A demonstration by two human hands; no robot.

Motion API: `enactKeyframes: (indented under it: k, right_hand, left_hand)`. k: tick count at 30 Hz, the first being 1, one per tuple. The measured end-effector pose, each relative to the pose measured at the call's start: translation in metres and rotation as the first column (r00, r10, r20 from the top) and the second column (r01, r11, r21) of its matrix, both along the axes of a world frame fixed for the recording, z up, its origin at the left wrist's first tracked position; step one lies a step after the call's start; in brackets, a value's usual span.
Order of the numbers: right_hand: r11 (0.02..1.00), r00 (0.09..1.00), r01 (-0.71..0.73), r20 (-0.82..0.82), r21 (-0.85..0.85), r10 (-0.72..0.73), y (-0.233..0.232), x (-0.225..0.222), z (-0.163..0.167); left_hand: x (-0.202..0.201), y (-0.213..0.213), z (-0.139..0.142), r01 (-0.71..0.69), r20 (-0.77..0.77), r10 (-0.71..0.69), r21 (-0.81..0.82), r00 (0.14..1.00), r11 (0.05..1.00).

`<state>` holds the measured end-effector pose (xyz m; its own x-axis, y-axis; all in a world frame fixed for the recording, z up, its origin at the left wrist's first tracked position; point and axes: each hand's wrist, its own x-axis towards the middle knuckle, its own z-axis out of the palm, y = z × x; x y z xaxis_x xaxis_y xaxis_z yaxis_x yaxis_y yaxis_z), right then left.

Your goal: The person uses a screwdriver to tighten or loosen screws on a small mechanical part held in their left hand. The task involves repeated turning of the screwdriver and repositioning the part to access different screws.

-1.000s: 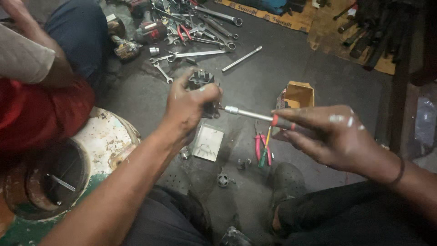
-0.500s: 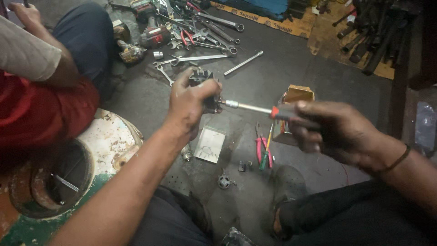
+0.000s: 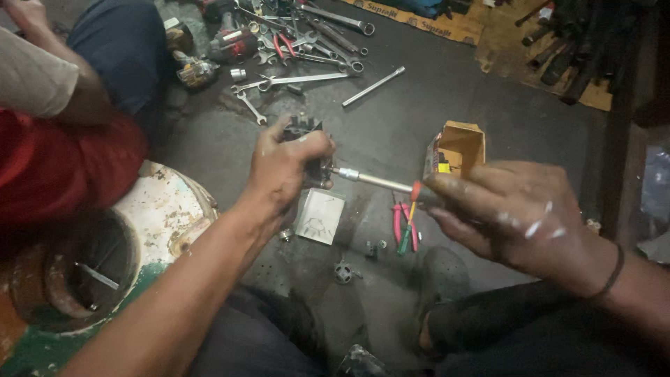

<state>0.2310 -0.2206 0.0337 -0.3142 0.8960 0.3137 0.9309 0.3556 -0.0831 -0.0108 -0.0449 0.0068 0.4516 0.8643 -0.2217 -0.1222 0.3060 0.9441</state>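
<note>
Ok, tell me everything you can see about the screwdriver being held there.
The screwdriver has a bright, silvery metal shaft with a thicker collar near its tip and lies almost level above the dark floor. The right hand wraps its handle, hiding most of it. The tip meets a small dark metal part gripped in the left hand.

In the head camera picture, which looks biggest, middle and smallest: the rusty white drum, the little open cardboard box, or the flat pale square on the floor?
1. Rusty white drum
2. Open cardboard box
3. Flat pale square

The box and square look close in size, so their order is unsure.
</note>
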Motion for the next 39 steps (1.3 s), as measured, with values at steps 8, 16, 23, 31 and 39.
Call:
enactKeyframes:
  k: [8, 16, 23, 31, 39]
  right_hand:
    - [0.855, 0.422, -0.096, -0.799, -0.51, -0.429, 0.008, 0.012, -0.002]
    - [0.595, -0.178, -0.569, -0.621, -0.568, -0.763, 0.019, 0.02, -0.008]
    - [0.789, 0.482, -0.107, -0.726, -0.605, -0.491, 0.017, 0.01, 0.001]
    - [0.988, 0.991, 0.121, -0.049, -0.098, -0.127, 0.006, -0.005, 0.01]
    - [0.873, 0.124, -0.252, -0.909, -0.417, -0.399, 0.017, 0.002, 0.029]
  left_hand:
    - [0.006, 0.014, 0.006, -0.063, 0.127, 0.063, -0.002, 0.99, 0.998]
    - [0.004, 0.013, 0.006, -0.008, 0.098, -0.003, 0.107, 0.995, 0.994]
    - [0.006, 0.01, 0.005, -0.025, 0.071, 0.016, 0.14, 0.997, 0.99]
    - [0.008, 0.01, 0.011, -0.045, -0.007, 0.045, 0.032, 0.999, 0.998]
    - [0.008, 0.015, 0.017, -0.074, 0.132, 0.069, 0.032, 0.989, 0.997]
